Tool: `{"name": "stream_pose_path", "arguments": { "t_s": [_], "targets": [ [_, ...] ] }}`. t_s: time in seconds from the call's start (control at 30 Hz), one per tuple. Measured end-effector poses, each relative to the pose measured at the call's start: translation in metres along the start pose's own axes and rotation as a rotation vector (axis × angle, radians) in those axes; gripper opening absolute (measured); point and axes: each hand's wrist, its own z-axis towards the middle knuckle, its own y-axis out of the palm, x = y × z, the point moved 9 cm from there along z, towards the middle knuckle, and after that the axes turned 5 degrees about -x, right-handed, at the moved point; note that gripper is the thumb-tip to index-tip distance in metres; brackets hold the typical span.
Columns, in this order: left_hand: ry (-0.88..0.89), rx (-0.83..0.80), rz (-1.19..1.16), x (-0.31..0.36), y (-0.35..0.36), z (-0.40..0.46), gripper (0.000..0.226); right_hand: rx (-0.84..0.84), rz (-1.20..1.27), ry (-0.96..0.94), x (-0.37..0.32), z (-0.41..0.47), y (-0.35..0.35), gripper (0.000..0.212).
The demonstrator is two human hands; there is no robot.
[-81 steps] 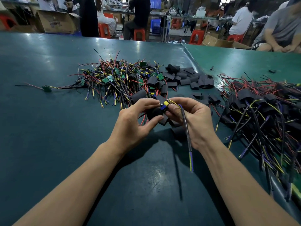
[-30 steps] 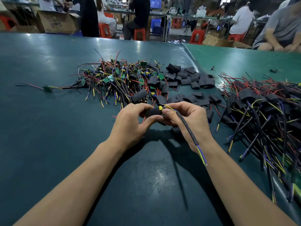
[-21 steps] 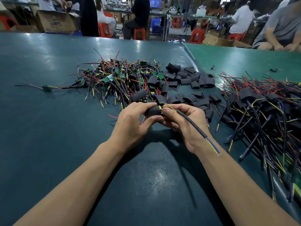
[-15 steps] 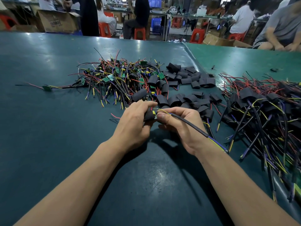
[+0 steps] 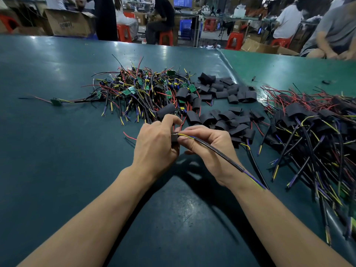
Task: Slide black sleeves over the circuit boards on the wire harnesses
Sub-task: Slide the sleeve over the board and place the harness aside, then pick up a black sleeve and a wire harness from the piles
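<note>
Nearest the camera: two bare forearms converging above the teal table (image 5: 57, 170), meeting at mid-frame. Left hand (image 5: 154, 147) curled around a black sleeve (image 5: 174, 138), only the sleeve's right end showing past the knuckles (board inside not visible). Right hand (image 5: 208, 145) just beside it, thumb and forefinger pinching the wire harness (image 5: 217, 151) where yellow and blue leads enter the sleeve. Hands together, touching at the fingertips. Black cable of the harness trailing back over the right wrist, ending in bare purple and yellow strands near the forearm. A red lead (image 5: 129, 136) emerging on the table at the left of the left hand.

Just beyond the hands: loose black sleeves (image 5: 227, 120) scattered flat on the table, a second cluster farther back at (image 5: 231, 91).

To the right: a heap of sleeved harnesses (image 5: 312, 132), black cables fanning toward the camera, red wires toward the far side.

Beyond and left of centre: a tangle of unsleeved harnesses (image 5: 138, 93) with small green circuit boards among red, yellow and black wires; one stray board (image 5: 56, 101) lying apart at the left on its own lead.

Far edge: a seam between two table coverings, then cardboard boxes (image 5: 67, 24), red stools (image 5: 165, 37) and seated people (details blurred).
</note>
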Motion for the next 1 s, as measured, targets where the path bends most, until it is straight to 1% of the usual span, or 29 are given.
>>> {"name": "stream_pose_path", "arguments": {
  "t_s": [0.1, 0.2, 0.27, 0.37, 0.43, 0.47, 0.53, 0.63, 0.73, 0.83, 0.9, 1.0],
  "targets": [
    [-0.045, -0.010, -0.027, -0.005, 0.003, -0.001, 0.037, -0.038, 0.144, 0.113, 0.011, -0.001, 0.005, 0.013],
    [-0.092, -0.009, -0.010, -0.010, 0.003, -0.001, 0.037, -0.038, 0.256, 0.194, 0.016, -0.001, 0.007, 0.014],
    [-0.069, 0.035, -0.061, -0.008, -0.003, -0.001, 0.041, -0.034, 0.332, 0.207, 0.014, -0.001, 0.004, 0.019],
    [0.018, 0.084, -0.186, -0.003, -0.010, -0.001, 0.044, -0.030, 0.426, 0.236, 0.011, -0.001, 0.000, 0.027],
    [0.083, 0.104, -0.226, 0.001, -0.012, -0.001, 0.045, -0.034, 0.432, 0.246, 0.011, -0.001, 0.001, 0.037],
    [0.121, 0.109, -0.226, 0.004, -0.013, -0.001, 0.047, -0.043, 0.429, 0.255, 0.012, -0.002, 0.002, 0.038],
    [0.178, 0.114, -0.200, 0.010, -0.011, -0.003, 0.052, -0.052, 0.398, 0.276, 0.015, -0.002, 0.004, 0.028],
    [0.166, 0.127, -0.177, 0.007, -0.012, -0.003, 0.050, -0.016, 0.387, 0.258, 0.015, -0.001, -0.003, 0.013],
    [0.155, 0.142, -0.157, 0.004, -0.016, -0.002, 0.035, 0.031, 0.428, 0.248, 0.013, 0.001, -0.011, 0.012],
    [0.205, 0.092, -0.187, 0.010, -0.012, -0.004, 0.037, 0.032, 0.423, 0.280, 0.015, -0.001, -0.014, 0.009],
    [0.192, 0.074, -0.210, 0.007, -0.008, -0.005, 0.036, 0.011, 0.366, 0.298, 0.015, -0.001, -0.013, 0.012],
    [0.202, 0.059, -0.136, 0.005, -0.002, -0.004, 0.036, 0.063, 0.245, 0.342, 0.018, -0.001, -0.024, 0.010]
  ]
}}
